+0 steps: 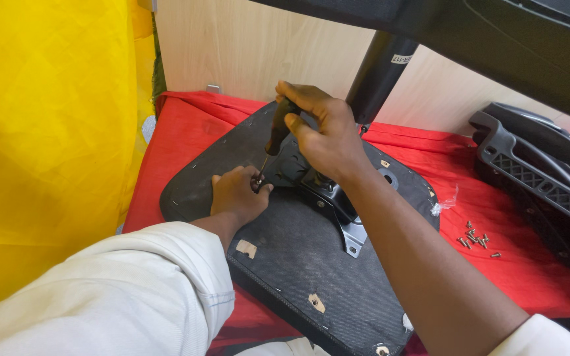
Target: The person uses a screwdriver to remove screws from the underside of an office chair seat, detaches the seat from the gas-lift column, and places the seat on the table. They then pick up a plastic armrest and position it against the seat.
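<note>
An upturned black chair seat (pixel 298 264) lies on a red cloth (pixel 186 132). A dark metal mounting plate (pixel 328 198) with a black gas-lift column (pixel 377 72) is bolted to its underside. My right hand (pixel 328 135) grips a black-handled screwdriver (pixel 277 128), held upright with its tip down at the plate's left edge. My left hand (pixel 235 194) rests on the seat base, fingers pinched around a screw at the screwdriver's tip. Both forearms come in from below, in white sleeves.
Several loose screws (pixel 475 240) lie on the red cloth to the right. A black plastic chair part (pixel 542 171) stands at the far right. Yellow fabric (pixel 47 145) hangs on the left, a wooden panel (pixel 258 46) stands behind, and a dark chair base (pixel 496 33) looms overhead.
</note>
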